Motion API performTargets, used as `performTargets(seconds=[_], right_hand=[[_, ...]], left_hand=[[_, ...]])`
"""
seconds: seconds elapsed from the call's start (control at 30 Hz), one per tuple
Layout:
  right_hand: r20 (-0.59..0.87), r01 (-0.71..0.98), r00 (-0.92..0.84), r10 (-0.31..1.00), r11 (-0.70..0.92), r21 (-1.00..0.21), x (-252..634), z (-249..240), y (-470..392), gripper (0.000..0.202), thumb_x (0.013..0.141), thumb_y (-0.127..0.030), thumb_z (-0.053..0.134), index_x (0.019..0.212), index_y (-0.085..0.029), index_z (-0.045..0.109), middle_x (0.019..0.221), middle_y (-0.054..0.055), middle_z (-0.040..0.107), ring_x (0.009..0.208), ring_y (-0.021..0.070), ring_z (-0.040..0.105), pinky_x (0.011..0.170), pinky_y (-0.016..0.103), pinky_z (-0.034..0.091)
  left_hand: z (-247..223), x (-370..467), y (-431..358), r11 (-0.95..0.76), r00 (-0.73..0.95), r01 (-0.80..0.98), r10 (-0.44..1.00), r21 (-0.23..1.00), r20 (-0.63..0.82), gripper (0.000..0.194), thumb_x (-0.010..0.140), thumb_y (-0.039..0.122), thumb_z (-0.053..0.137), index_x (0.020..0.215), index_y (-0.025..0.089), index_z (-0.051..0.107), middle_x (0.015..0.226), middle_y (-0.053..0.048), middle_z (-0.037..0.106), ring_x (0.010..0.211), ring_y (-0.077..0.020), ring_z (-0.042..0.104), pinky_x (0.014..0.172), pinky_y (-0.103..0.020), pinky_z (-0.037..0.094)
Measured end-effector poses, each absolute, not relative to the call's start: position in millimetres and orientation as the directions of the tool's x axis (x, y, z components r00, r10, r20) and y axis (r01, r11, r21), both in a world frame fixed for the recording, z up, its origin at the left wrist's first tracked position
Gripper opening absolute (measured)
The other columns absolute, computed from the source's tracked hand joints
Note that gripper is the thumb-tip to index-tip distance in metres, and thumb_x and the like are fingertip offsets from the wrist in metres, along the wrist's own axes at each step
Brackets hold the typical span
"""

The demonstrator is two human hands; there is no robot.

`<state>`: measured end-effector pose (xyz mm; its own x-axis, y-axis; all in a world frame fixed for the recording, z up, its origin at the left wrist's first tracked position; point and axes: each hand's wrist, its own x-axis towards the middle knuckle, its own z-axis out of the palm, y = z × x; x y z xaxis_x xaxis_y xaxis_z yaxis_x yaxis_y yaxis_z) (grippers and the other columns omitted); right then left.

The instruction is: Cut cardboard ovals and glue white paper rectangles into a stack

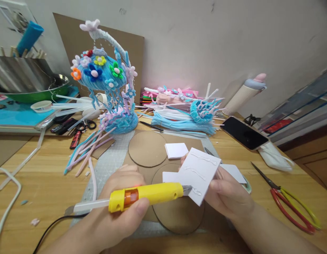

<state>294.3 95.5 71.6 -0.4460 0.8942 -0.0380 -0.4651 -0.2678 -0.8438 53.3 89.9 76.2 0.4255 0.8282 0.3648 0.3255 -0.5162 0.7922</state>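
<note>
My left hand [126, 201] is closed around a yellow hot glue gun [155, 194], with a glue stick [91, 205] protruding from its rear. The nozzle touches the lower part of a white card [197, 173], where a line of clear glue lies. Two more wavy glue lines cross the card above it. My right hand [226, 190] grips the card at its right side, tilted up. Beneath are brown cardboard discs [147, 148] on a grey cutting mat [107, 169]. Other white pieces [176, 150] lie around the card, one partly hidden behind it.
A blue pipe-cleaner lamp with flowers [103, 76] stands at the back left. Bundles of pipe cleaners [183, 120] lie behind the mat. To the right are red-and-yellow-handled scissors [290, 204] and a phone [244, 132]. A black cord [54, 224] trails at the left.
</note>
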Motion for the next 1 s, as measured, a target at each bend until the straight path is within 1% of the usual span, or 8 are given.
performTargets(seconds=[0.17,0.23,0.3,0.4,0.47,0.57,0.77,1.0], right_hand=[[-0.037,-0.473,-0.45,0.892,-0.273,-0.838,294.8,71.0,95.3,0.047,0.071,-0.032,0.077,0.116,-0.024,0.065,0.1,0.002,0.07,0.091,0.0179,0.064,0.083,0.026,0.05],[-0.038,-0.472,-0.448,0.893,-0.272,-0.838,294.6,70.9,95.5,0.046,0.071,-0.032,0.077,0.115,-0.024,0.065,0.1,0.003,0.07,0.091,0.0182,0.064,0.083,0.027,0.05],[-0.039,-0.475,-0.443,0.896,-0.271,-0.837,294.4,71.3,95.6,0.047,0.071,-0.032,0.077,0.115,-0.024,0.065,0.101,0.003,0.07,0.092,0.0187,0.064,0.083,0.027,0.05],[-0.035,-0.477,-0.44,0.897,-0.267,-0.837,294.4,72.3,95.5,0.046,0.071,-0.032,0.077,0.115,-0.024,0.065,0.101,0.003,0.07,0.092,0.0192,0.064,0.082,0.028,0.051],[-0.035,-0.474,-0.442,0.897,-0.266,-0.84,294.7,72.9,95.3,0.046,0.071,-0.032,0.077,0.114,-0.024,0.065,0.1,0.003,0.07,0.091,0.0192,0.064,0.081,0.027,0.051],[-0.027,-0.475,-0.439,0.898,-0.257,-0.842,295.1,73.2,95.3,0.045,0.072,-0.033,0.076,0.114,-0.024,0.065,0.099,0.003,0.07,0.09,0.0187,0.065,0.082,0.026,0.051],[-0.028,-0.47,-0.452,0.891,-0.265,-0.842,294.9,72.1,95.8,0.045,0.072,-0.034,0.075,0.115,-0.025,0.065,0.099,0.002,0.071,0.09,0.0185,0.065,0.083,0.026,0.051],[-0.033,-0.468,-0.452,0.892,-0.268,-0.842,295.4,70.9,94.6,0.048,0.073,-0.032,0.075,0.119,-0.028,0.062,0.102,0.001,0.07,0.095,0.0189,0.064,0.086,0.028,0.05]], left_hand=[[71.1,49.9,86.5,-0.523,0.432,0.331,0.824,0.785,0.367,0.048,0.09,0.056,0.029,0.056,0.023,0.038,0.05,0.002,0.039,0.049,-0.017,0.037,0.054,-0.036,0.026],[71.1,49.6,86.2,-0.53,0.436,0.327,0.819,0.782,0.373,0.047,0.09,0.056,0.029,0.057,0.023,0.038,0.052,0.003,0.038,0.051,-0.0171,0.037,0.055,-0.037,0.025],[72.7,50.5,87.2,-0.531,0.453,0.291,0.809,0.796,0.374,0.045,0.09,0.054,0.03,0.061,0.023,0.045,0.055,0.001,0.045,0.055,-0.0187,0.041,0.057,-0.038,0.029],[76.2,52.7,89.8,-0.518,0.465,0.194,0.796,0.833,0.387,0.036,0.09,0.048,0.038,0.072,0.023,0.056,0.069,-0.003,0.061,0.065,-0.0217,0.052,0.065,-0.04,0.038],[77.6,53.4,90.7,-0.51,0.45,0.17,0.802,0.843,0.394,0.033,0.09,0.048,0.04,0.076,0.024,0.059,0.073,-0.003,0.064,0.068,-0.022,0.055,0.067,-0.041,0.041],[77.4,52.3,90.1,-0.503,0.436,0.189,0.813,0.844,0.386,0.036,0.09,0.049,0.039,0.073,0.024,0.059,0.067,-0.002,0.061,0.063,-0.0213,0.053,0.064,-0.041,0.04],[74.2,50.8,88.8,-0.503,0.432,0.233,0.82,0.832,0.375,0.04,0.09,0.049,0.036,0.063,0.024,0.052,0.058,-0.001,0.054,0.056,-0.0207,0.046,0.057,-0.039,0.034],[73.9,52.0,91.1,-0.552,0.423,0.313,0.809,0.772,0.408,0.046,0.09,0.055,0.03,0.057,0.025,0.044,0.051,0.001,0.045,0.049,-0.0194,0.039,0.053,-0.038,0.029]])
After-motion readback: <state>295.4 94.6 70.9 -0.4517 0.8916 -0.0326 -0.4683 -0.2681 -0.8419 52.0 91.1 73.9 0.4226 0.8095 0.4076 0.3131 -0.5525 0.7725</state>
